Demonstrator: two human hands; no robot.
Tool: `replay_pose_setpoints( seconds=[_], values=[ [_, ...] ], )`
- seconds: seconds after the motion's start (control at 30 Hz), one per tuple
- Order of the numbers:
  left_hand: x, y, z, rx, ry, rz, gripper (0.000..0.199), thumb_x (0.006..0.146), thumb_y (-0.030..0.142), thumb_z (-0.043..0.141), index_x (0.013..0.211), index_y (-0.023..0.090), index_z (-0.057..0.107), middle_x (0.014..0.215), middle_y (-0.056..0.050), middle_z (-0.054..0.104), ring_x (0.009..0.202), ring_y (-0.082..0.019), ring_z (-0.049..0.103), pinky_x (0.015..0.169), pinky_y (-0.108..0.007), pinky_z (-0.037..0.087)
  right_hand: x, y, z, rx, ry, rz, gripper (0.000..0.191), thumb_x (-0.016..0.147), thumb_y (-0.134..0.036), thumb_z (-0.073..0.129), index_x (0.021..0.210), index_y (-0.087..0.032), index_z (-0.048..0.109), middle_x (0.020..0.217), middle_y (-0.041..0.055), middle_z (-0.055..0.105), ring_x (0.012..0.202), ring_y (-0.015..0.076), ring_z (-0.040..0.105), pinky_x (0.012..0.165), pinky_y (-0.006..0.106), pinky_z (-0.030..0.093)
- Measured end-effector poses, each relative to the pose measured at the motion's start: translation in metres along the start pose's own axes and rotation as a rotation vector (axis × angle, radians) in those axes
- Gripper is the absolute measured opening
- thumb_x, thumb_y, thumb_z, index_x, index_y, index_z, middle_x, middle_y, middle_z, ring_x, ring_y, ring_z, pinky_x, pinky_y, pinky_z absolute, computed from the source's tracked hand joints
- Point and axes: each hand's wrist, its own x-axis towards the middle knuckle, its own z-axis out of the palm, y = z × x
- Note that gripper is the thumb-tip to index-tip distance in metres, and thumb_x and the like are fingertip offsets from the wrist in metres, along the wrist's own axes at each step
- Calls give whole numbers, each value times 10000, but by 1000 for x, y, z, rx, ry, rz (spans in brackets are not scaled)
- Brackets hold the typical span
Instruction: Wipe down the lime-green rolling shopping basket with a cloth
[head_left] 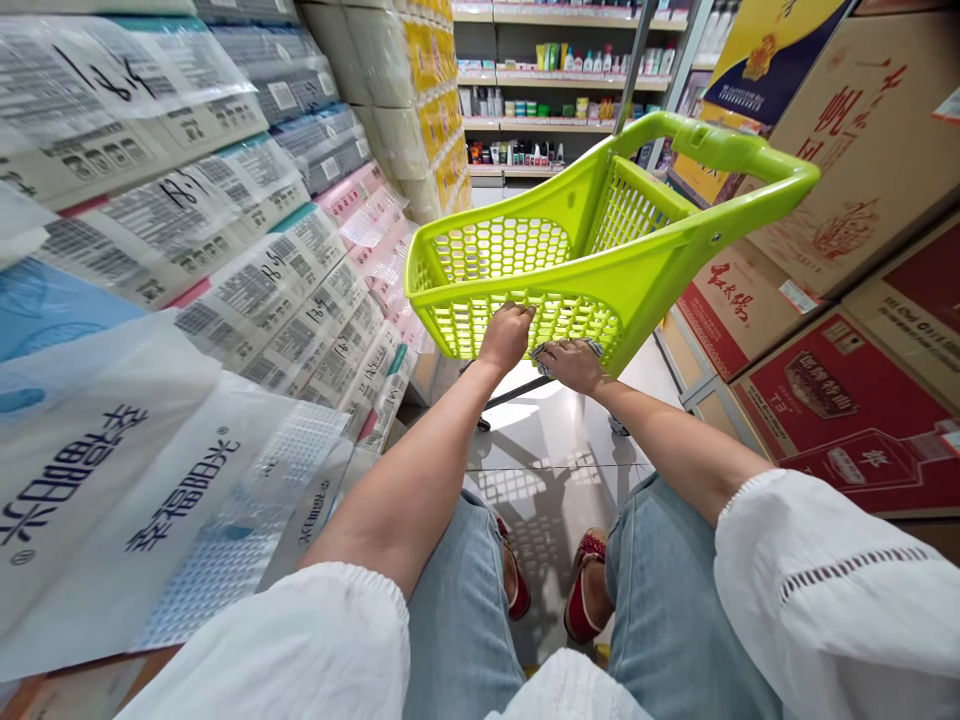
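A lime-green shopping cart (660, 270) with a mesh basket stands in front of me, its handle toward the upper right. My left hand (508, 334) is closed at the lower part of the basket's side mesh, its fingers curled against the lattice. Just right of it, my right hand (574, 364) rests on a bunched striped cloth (541, 358) pressed to the lower edge of the same side. Its fingers are bent over the cloth. The two hands are close together but apart. Inside the basket no goods show.
Stacked tissue packs (247, 260) line the left, with yellow-and-white paper bundles (435, 90) behind. On the right are piled cardboard boxes (832, 210). Shelves (570, 80) of bottles and jars stand at the back. Cart wheels (484, 425) rest on the tiled floor (555, 455).
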Motion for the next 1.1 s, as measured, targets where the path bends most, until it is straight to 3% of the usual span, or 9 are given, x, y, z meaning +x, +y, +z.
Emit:
replay_pose_setpoints(
  seconds=[0.13,0.23,0.3,0.4,0.6,0.73,0.83,1.0,1.1],
  values=[
    [0,1,-1,-1,-6,-11,372,963,141,348,1139,90,672,924,-147,703,939,-243,604,818,-365,475,16,20,-35,0,189,143,313,976,-305,389,1166,-240,629,1140,82,634,967,227,528,794,341,336],
    [1,3,-3,12,-14,-15,389,973,145,325,1121,93,680,938,-142,707,935,-236,603,825,-361,477,29,34,-66,7,408,347,336,958,-361,429,1198,-218,617,1224,113,586,1020,241,506,830,344,346],
    [2,5,-4,11,-21,-11,400,974,141,312,1116,95,683,946,-142,706,942,-234,601,833,-359,477,34,35,-75,17,453,412,358,948,-359,443,1227,-201,602,1258,133,561,1056,255,493,851,354,350],
    [3,5,-4,5,-35,-15,388,960,130,327,1083,101,694,936,-146,702,952,-238,598,848,-363,475,31,23,-64,26,356,373,336,960,-321,404,1196,-217,621,1263,122,574,1025,248,511,848,362,353],
    [-9,-1,-13,-24,-75,49,382,936,111,378,1233,139,616,972,-115,688,973,-229,582,876,-351,463,1,-6,-14,34,-12,83,379,969,-221,339,1237,-244,606,1276,107,602,1024,249,554,849,378,358],
    [-27,-12,-25,25,-63,30,311,947,146,384,1095,161,657,936,-106,674,948,-230,577,849,-341,461,-4,-11,-6,69,-76,69,372,933,-207,409,1243,-226,612,1260,124,610,1053,255,557,866,375,364],
    [-37,-21,-27,98,-42,-74,295,948,161,379,978,148,672,923,-129,674,944,-248,585,849,-362,461,13,-9,-24,88,58,142,338,905,-274,481,1209,-223,618,1212,107,621,1043,254,542,849,354,367],
    [-38,-28,-16,167,-76,-158,363,934,109,345,1137,71,644,958,-184,688,958,-275,608,851,-396,466,53,-1,-75,116,460,341,371,912,-372,487,1228,-207,591,1243,121,573,1089,269,497,892,366,352],
    [-35,-29,-13,153,-101,-194,382,934,100,334,1146,95,651,959,-177,699,948,-263,621,828,-381,476,67,-2,-87,110,518,384,362,941,-352,436,1235,-201,583,1276,137,549,1114,278,479,900,381,342]
  ],
)
